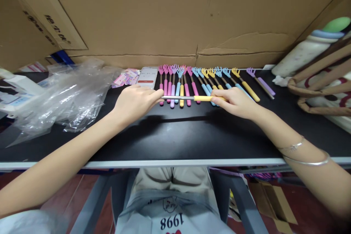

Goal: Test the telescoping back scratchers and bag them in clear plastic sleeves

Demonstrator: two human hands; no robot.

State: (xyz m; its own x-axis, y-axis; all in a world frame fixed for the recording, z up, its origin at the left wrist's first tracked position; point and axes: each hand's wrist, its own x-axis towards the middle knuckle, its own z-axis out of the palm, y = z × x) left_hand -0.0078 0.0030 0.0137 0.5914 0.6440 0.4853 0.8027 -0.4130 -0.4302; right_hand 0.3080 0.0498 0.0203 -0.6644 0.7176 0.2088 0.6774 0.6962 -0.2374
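Observation:
A yellow-handled back scratcher (192, 98) with a metal shaft is held sideways above the black table (175, 135). My right hand (236, 102) is closed on its yellow handle. My left hand (135, 103) is closed over the other end, hiding the claw. Behind them lies a row of several back scratchers (208, 82) in pink, purple, blue and yellow, claws pointing away from me. A single purple one (260, 83) lies at the right end of the row.
A phone (147, 76) with a lit screen lies left of the row, next to small pink labels (124, 79). Crumpled clear plastic bags (63, 95) cover the left of the table. A tan bag (320, 87) and a bottle (309, 51) stand at right. Cardboard (175, 14) walls the back.

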